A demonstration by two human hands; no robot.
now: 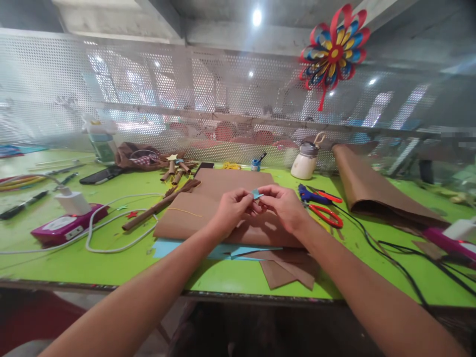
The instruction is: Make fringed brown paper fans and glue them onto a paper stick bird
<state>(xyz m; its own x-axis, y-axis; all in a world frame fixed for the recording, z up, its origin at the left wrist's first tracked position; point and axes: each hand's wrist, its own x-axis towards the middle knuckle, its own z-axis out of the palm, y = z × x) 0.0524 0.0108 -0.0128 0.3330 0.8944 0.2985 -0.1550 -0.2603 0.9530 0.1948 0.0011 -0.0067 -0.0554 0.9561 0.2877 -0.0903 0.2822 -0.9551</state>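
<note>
Both hands meet above a stack of brown paper sheets (211,198) on the green table (74,258). My left hand (232,208) and my right hand (284,203) each pinch a small light-blue paper piece (256,194) between fingertips. Under the brown sheets lies a light-blue paper sheet (167,247). Brown paper scraps (286,270) lie near the table's front edge, below my right wrist.
Red-handled scissors (325,213) and a blue glue gun (310,195) lie right of my hands, with black cables (390,253) trailing off. A rolled brown sheet (368,188), white glue bottle (305,161), pink box (67,228), white charger and cable (72,202), phone (100,175) and rolled brown sticks (159,206) surround them. A paper pinwheel (334,49) hangs above.
</note>
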